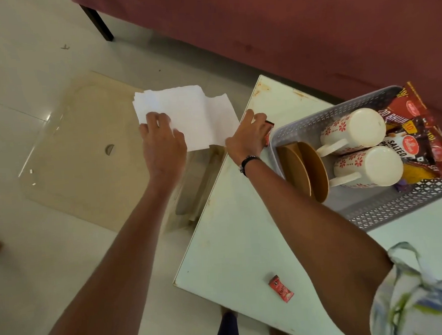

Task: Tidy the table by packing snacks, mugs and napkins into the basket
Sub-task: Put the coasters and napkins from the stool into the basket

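A stack of white napkins (192, 114) is held over the floor, left of the table's edge. My left hand (161, 138) grips its left side and my right hand (249, 136) its right side. The right hand also holds a small red packet (268, 134). The grey lattice basket (390, 207) stands on the white table (235, 239) at the right. It holds two white mugs with red flowers (353, 129) lying on their sides, two brown plates (309, 171) on edge and red snack packets (421, 132). Another small red sachet (280, 288) lies near the table's front edge.
A maroon sofa (283, 32) runs behind the table, with a black leg at the upper left. A clear low plastic piece (88, 161) stands on the pale tiled floor left of the table. My feet show below the table's front edge.
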Demonstrator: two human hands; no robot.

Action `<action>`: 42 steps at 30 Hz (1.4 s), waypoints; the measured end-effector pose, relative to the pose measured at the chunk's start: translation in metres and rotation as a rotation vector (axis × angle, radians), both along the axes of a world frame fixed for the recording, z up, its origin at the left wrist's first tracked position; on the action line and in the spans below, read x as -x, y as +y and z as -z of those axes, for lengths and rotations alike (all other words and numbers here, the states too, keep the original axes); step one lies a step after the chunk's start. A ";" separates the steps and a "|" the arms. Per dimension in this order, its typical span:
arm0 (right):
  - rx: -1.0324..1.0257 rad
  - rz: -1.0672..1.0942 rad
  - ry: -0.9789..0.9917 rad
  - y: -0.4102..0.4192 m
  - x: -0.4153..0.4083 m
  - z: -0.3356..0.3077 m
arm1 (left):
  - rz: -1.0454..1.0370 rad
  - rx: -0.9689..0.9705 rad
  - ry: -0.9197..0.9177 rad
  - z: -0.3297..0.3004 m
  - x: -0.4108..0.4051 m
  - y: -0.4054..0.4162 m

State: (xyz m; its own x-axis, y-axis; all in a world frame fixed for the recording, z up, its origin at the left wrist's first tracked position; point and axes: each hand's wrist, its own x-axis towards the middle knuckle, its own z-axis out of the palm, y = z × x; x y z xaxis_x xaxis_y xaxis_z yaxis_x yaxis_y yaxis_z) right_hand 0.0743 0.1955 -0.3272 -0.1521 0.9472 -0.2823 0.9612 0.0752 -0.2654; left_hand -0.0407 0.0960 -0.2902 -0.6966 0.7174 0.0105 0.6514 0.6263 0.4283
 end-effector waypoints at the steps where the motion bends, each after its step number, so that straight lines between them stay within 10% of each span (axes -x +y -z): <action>1: -0.009 -0.040 -0.012 0.001 -0.002 0.001 | -0.027 -0.052 -0.034 0.001 0.002 -0.003; 11: 0.039 -0.070 0.131 0.008 -0.003 0.005 | -0.290 -0.280 -0.279 -0.004 0.014 -0.023; 17: -0.011 0.132 0.606 -0.003 -0.003 -0.010 | -0.267 -0.289 -0.335 0.005 0.019 -0.029; 22: -0.171 -0.095 0.878 -0.030 0.011 -0.040 | -0.293 -0.284 -0.388 0.004 0.023 -0.028; 31: -0.109 -0.748 0.509 -0.055 0.054 -0.034 | -0.301 -0.280 -0.400 0.002 0.030 -0.029; 42: -0.019 -0.929 0.414 -0.055 0.059 -0.024 | -0.475 -0.325 -0.518 0.002 0.039 -0.023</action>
State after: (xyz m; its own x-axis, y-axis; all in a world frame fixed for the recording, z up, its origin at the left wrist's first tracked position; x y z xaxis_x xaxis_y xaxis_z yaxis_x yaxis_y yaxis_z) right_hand 0.0150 0.1407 -0.3033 -0.9124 0.4085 -0.0265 0.3532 0.7529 -0.5554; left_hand -0.0800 0.0735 -0.2920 -0.9023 0.3571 -0.2415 0.0109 0.5789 0.8153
